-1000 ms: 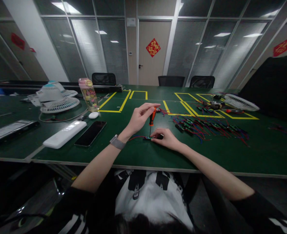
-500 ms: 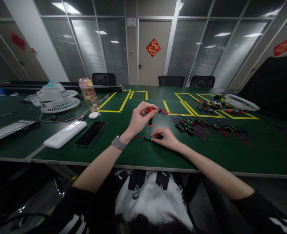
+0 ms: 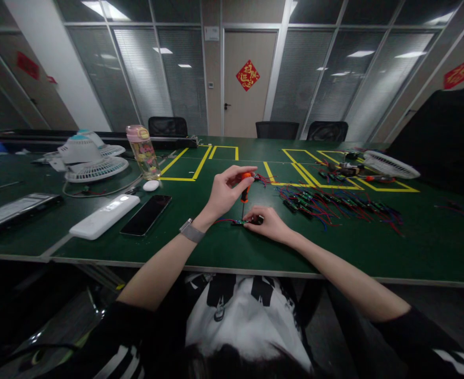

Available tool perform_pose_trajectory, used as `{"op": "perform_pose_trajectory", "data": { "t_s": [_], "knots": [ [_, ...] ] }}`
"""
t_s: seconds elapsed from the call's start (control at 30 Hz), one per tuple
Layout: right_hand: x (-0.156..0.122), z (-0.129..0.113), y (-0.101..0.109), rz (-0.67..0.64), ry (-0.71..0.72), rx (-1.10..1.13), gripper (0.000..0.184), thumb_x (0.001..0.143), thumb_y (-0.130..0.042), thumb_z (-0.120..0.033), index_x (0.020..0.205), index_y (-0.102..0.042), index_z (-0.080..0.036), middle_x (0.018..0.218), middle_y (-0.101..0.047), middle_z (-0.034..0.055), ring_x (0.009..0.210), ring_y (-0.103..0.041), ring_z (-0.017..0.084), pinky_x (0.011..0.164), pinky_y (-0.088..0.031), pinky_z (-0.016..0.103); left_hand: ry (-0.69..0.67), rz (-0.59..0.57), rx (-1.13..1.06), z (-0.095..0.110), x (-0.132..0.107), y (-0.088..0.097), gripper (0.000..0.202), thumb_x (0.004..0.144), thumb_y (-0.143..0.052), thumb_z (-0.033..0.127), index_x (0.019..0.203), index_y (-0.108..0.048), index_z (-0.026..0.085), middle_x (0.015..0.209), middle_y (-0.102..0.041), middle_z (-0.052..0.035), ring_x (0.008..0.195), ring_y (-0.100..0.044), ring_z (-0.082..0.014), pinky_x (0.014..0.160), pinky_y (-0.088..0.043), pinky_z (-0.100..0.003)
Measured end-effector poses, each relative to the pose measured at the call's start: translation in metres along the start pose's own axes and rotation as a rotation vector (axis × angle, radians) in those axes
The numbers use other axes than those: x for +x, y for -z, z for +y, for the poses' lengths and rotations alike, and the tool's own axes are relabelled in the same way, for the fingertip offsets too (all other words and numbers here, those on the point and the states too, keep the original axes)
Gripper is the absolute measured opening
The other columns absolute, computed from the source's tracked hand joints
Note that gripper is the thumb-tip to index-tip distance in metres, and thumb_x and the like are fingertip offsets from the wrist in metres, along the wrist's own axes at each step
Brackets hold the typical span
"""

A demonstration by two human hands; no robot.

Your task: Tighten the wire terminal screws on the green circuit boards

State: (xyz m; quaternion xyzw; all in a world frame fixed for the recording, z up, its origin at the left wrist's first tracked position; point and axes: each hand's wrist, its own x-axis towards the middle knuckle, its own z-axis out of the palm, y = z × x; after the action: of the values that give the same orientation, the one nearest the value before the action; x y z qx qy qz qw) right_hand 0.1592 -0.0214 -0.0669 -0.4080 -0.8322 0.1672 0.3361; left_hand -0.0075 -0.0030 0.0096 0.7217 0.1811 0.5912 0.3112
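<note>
My left hand [image 3: 224, 192] is closed on the orange-and-black handle of a small screwdriver [image 3: 245, 195], held upright with its tip down on a small green circuit board [image 3: 239, 222] with red and blue wires. A grey watch sits on that wrist. My right hand [image 3: 268, 222] lies on the green table [image 3: 224, 247], its fingers pinching the board's right end to hold it down.
A heap of similar wired boards [image 3: 334, 204] lies to the right. At left are a black phone [image 3: 145, 215], a white power bank [image 3: 104, 216], a white mouse [image 3: 151, 185], a bottle [image 3: 143, 152] and desk fans [image 3: 92, 158]. Another fan [image 3: 390, 165] lies far right.
My left fingers have shifted round the screwdriver handle, turning it; the tip stays on the board. My right hand has barely moved.
</note>
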Motion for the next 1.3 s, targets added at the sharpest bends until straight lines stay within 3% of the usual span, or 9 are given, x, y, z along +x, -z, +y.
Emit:
{"op": "perform_pose_trajectory", "data": {
  "t_s": [0.17,0.33,0.43,0.6,0.8,0.93,1.07,1.17,1.3],
  "knots": [
    [0.0006,0.0016,0.0007,-0.021,0.001,-0.003,0.010,0.074,-0.068,-0.017,0.084,-0.071,-0.016,0.072,-0.061,0.0015,0.065,-0.053,0.012,0.062,-0.042,0.025,0.000,0.002,0.047,-0.0016,0.0011,0.0015,0.019,0.081,-0.066,0.030,0.098,-0.070,0.021,0.097,-0.065,-0.0042,0.082,-0.062,-0.0110,0.070,-0.050,-0.022],
    [0.0009,0.0036,0.0012,-0.041,0.019,-0.012,0.009,0.075,-0.067,-0.018,0.084,-0.069,-0.016,0.071,-0.058,0.0008,0.065,-0.052,0.012,0.062,-0.041,0.025,0.014,-0.075,0.014,0.0018,0.0037,0.0053,0.027,0.091,-0.049,0.025,0.111,-0.067,0.022,0.119,-0.064,-0.0065,0.105,-0.062,-0.0164,0.093,-0.047,-0.032],
    [0.0007,0.0040,0.0012,-0.045,0.028,-0.013,0.009,0.075,-0.067,-0.017,0.084,-0.068,-0.016,0.072,-0.057,0.0008,0.066,-0.052,0.013,0.063,-0.041,0.025,0.053,-0.101,-0.095,0.0016,0.0039,0.0050,0.031,0.091,-0.048,0.025,0.118,-0.063,0.021,0.124,-0.063,-0.0079,0.107,-0.063,-0.0183,0.096,-0.047,-0.036],
    [0.0004,0.0026,0.0014,-0.044,0.022,0.002,0.008,0.075,-0.066,-0.017,0.084,-0.067,-0.016,0.072,-0.057,0.0007,0.068,-0.053,0.013,0.063,-0.041,0.025,0.041,-0.021,-0.050,0.0009,0.0019,0.0021,0.026,0.084,-0.060,0.027,0.108,-0.066,0.018,0.104,-0.070,-0.0076,0.090,-0.066,-0.0148,0.083,-0.052,-0.030],
    [0.0005,0.0010,0.0021,-0.054,0.004,-0.003,0.008,0.075,-0.066,-0.017,0.083,-0.067,-0.017,0.073,-0.058,0.0009,0.068,-0.053,0.013,0.064,-0.042,0.025,-0.002,0.115,0.099,-0.0022,0.0011,0.0008,0.014,0.075,-0.071,0.030,0.081,-0.066,0.019,0.088,-0.064,-0.0024,0.076,-0.060,-0.0106,0.065,-0.049,-0.022],
    [0.0005,0.0021,0.0020,-0.055,0.014,-0.011,0.007,0.076,-0.066,-0.018,0.083,-0.067,-0.016,0.073,-0.058,0.0013,0.068,-0.053,0.013,0.064,-0.042,0.025,-0.022,0.045,0.130,-0.0012,0.0030,0.0039,0.020,0.089,-0.054,0.031,0.096,-0.069,0.022,0.110,-0.064,-0.0059,0.104,-0.060,-0.0152,0.090,-0.048,-0.029],
    [0.0008,0.0033,0.0013,-0.056,0.017,-0.017,0.008,0.076,-0.066,-0.019,0.083,-0.067,-0.016,0.072,-0.057,0.0011,0.067,-0.052,0.013,0.063,-0.042,0.025,-0.016,-0.072,0.053,0.0017,0.0048,0.0063,0.030,0.091,-0.044,0.022,0.113,-0.066,0.023,0.133,-0.057,-0.0041,0.129,-0.047,-0.0185,0.112,-0.032,-0.039],
    [0.0008,0.0035,0.0008,-0.053,0.013,-0.015,0.008,0.076,-0.066,-0.018,0.083,-0.068,-0.016,0.073,-0.058,0.0013,0.068,-0.053,0.013,0.063,-0.042,0.025,0.023,-0.073,-0.045,0.0031,0.0040,0.0048,0.030,0.091,-0.046,0.023,0.114,-0.065,0.020,0.126,-0.062,-0.0071,0.119,-0.057,-0.0188,0.106,-0.040,-0.038],
    [0.0006,0.0040,0.0002,-0.043,0.009,-0.011,0.008,0.075,-0.066,-0.017,0.083,-0.068,-0.016,0.073,-0.058,0.0012,0.068,-0.053,0.013,0.064,-0.042,0.025,0.060,-0.027,-0.090,0.0023,0.0014,0.0014,0.024,0.085,-0.059,0.028,0.105,-0.067,0.017,0.101,-0.071,-0.0076,0.087,-0.068,-0.0154,0.082,-0.053,-0.031]
  ]
}}
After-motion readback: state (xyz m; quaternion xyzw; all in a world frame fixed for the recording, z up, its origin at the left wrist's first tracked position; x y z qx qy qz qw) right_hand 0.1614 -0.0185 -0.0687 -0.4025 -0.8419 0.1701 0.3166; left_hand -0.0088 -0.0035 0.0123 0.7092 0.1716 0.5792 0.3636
